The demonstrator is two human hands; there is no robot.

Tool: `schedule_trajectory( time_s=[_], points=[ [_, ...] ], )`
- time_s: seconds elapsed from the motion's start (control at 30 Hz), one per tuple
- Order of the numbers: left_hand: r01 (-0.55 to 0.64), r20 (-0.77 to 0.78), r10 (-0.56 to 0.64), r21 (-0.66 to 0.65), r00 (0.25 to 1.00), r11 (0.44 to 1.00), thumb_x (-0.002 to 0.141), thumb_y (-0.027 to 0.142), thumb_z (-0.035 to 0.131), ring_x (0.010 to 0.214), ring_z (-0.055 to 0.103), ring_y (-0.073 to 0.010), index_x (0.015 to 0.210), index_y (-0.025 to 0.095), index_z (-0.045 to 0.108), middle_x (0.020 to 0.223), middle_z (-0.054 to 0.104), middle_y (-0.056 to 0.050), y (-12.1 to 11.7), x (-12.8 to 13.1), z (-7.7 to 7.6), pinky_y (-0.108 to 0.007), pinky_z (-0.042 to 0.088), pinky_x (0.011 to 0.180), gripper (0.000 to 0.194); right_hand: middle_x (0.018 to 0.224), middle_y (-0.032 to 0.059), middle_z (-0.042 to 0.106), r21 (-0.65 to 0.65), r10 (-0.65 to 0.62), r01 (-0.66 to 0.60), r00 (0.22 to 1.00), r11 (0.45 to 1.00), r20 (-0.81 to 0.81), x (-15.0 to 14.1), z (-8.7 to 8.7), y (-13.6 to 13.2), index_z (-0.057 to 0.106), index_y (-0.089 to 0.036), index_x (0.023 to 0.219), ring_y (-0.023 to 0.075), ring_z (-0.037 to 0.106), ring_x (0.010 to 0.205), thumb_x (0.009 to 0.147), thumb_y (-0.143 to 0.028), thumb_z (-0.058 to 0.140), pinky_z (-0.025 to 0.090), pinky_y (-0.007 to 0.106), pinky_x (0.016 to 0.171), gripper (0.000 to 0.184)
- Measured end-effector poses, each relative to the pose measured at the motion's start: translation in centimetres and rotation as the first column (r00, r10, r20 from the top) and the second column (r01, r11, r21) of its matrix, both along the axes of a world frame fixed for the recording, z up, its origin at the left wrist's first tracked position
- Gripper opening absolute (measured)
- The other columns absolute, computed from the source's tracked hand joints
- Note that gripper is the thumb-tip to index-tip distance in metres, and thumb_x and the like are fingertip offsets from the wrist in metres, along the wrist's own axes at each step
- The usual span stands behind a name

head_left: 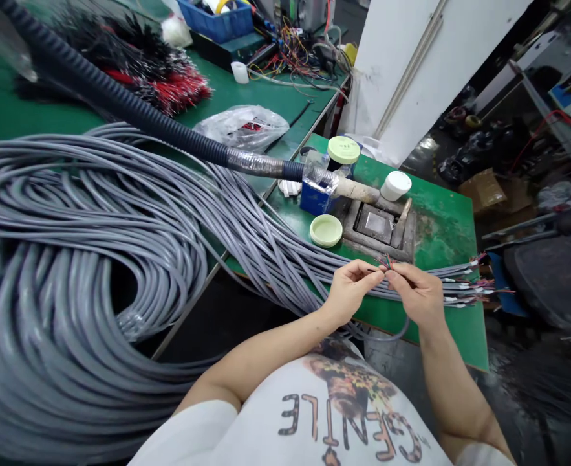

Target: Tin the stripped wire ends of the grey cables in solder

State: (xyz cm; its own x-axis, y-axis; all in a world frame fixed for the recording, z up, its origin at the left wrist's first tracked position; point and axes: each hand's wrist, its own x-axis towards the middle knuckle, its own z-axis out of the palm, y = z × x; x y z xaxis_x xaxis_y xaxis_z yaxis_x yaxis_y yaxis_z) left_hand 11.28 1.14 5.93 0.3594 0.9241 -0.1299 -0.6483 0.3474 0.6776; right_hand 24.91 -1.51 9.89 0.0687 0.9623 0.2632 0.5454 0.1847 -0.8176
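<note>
My left hand [350, 291] and my right hand [418, 294] meet above the green workbench [440, 226], their fingertips pinching thin coloured wires [387, 262] that fan out from a grey cable end. Behind my hands, a bundle of grey sheathed cables [285, 259] runs from a huge coil [81, 259] at the left. Its stripped ends [469, 285] stick out past the bench's right edge. Ahead of my hands sits a metal pot set in a grimy block [375, 223], with a pale green lid [326, 231] lying near it.
A black corrugated hose [120, 97] crosses above the coil to a blue box [317, 194]. White-capped containers [396, 186] stand near the pot. Further back are a plastic bag [241, 126], red-and-black wire bunches [169, 84] and a white pillar [425, 65].
</note>
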Motion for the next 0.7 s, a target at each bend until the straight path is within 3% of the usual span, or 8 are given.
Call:
schedule_trajectory(
  time_s=[0.07,0.13,0.27,0.37,0.47,0.53,0.6,0.7],
  points=[
    [-0.019,0.034,0.020,-0.027,0.999,0.999,0.069,0.029,0.079,0.061,0.052,-0.0070,0.074,0.015,0.068,0.067,0.064,0.002,0.1,-0.2,-0.2,-0.021,0.042,0.064,0.019,0.081,0.0008,0.067,0.093,0.056,-0.060,0.998,0.994,0.041,-0.4,0.2,0.8,0.071,-0.024,0.088,0.0145,0.061,0.073,0.084,-0.021,0.064,0.048,0.028,0.067,0.009],
    [-0.042,0.063,0.046,-0.052,0.997,0.998,0.070,0.029,0.078,0.058,0.049,-0.0060,0.073,0.014,0.066,0.062,0.060,0.003,0.3,-0.2,-0.5,-0.020,0.039,0.060,0.019,0.082,0.0009,0.066,0.130,0.082,-0.093,0.993,0.987,0.089,-0.8,0.4,1.6,0.070,-0.023,0.086,0.0145,0.061,0.076,0.083,-0.019,0.064,0.047,0.028,0.069,0.008],
    [-0.065,0.092,0.074,-0.099,0.993,0.993,0.071,0.032,0.077,0.057,0.049,-0.0062,0.072,0.014,0.064,0.060,0.058,0.004,0.9,-0.3,-1.0,-0.020,0.038,0.059,0.022,0.076,0.0001,0.063,0.122,0.110,-0.129,0.983,0.984,0.149,-1.8,0.7,3.5,0.068,-0.021,0.081,0.0133,0.058,0.070,0.084,-0.022,0.064,0.045,0.027,0.066,0.006],
    [-0.040,0.031,0.045,-0.123,0.999,0.992,0.073,0.037,0.074,0.058,0.052,-0.0076,0.078,0.015,0.066,0.066,0.063,0.001,1.1,-1.3,-0.9,-0.021,0.040,0.059,0.024,0.073,0.0010,0.061,0.058,0.146,-0.161,0.967,0.985,0.209,-2.7,1.2,5.5,0.068,-0.021,0.077,0.0142,0.057,0.068,0.086,-0.029,0.061,0.044,0.028,0.064,0.014],
    [0.027,-0.206,-0.010,0.081,0.978,0.996,0.078,0.035,0.070,0.064,0.057,-0.0114,0.088,0.016,0.069,0.075,0.069,-0.003,0.7,-3.5,-0.6,-0.025,0.044,0.062,0.021,0.070,0.0022,0.061,-0.033,0.176,-0.175,0.928,0.984,0.328,-3.3,1.5,8.2,0.069,-0.020,0.075,0.0148,0.055,0.065,0.087,-0.035,0.057,0.041,0.028,0.062,0.023],
    [0.040,-0.416,0.133,0.381,0.899,0.924,0.081,0.031,0.067,0.071,0.060,-0.0148,0.085,0.017,0.071,0.079,0.071,-0.006,0.1,-5.3,-0.8,-0.028,0.046,0.068,0.015,0.070,0.0030,0.062,-0.085,0.203,-0.185,0.887,0.979,0.415,-3.6,1.5,10.3,0.070,-0.019,0.074,0.0152,0.055,0.066,0.086,-0.036,0.056,0.039,0.028,0.062,0.025],
    [0.045,-0.484,0.370,0.653,0.793,0.756,0.083,0.026,0.064,0.076,0.062,-0.0169,0.086,0.019,0.071,0.080,0.072,-0.006,-0.3,-7.0,-1.6,-0.032,0.046,0.075,0.010,0.072,0.0040,0.065,-0.136,0.226,-0.183,0.838,0.974,0.497,-3.9,1.1,12.2,0.071,-0.018,0.074,0.0158,0.057,0.068,0.085,-0.035,0.056,0.038,0.027,0.063,0.025],
    [0.100,-0.501,0.558,0.797,0.662,0.596,0.085,0.021,0.061,0.078,0.062,-0.0173,0.092,0.020,0.068,0.082,0.073,-0.005,-0.8,-8.6,-3.2,-0.034,0.045,0.077,0.010,0.078,0.0054,0.069,-0.205,0.254,-0.160,0.743,0.966,0.619,-4.5,0.1,14.3,0.073,-0.018,0.078,0.0170,0.059,0.072,0.085,-0.033,0.055,0.037,0.027,0.065,0.025]
  ],
)
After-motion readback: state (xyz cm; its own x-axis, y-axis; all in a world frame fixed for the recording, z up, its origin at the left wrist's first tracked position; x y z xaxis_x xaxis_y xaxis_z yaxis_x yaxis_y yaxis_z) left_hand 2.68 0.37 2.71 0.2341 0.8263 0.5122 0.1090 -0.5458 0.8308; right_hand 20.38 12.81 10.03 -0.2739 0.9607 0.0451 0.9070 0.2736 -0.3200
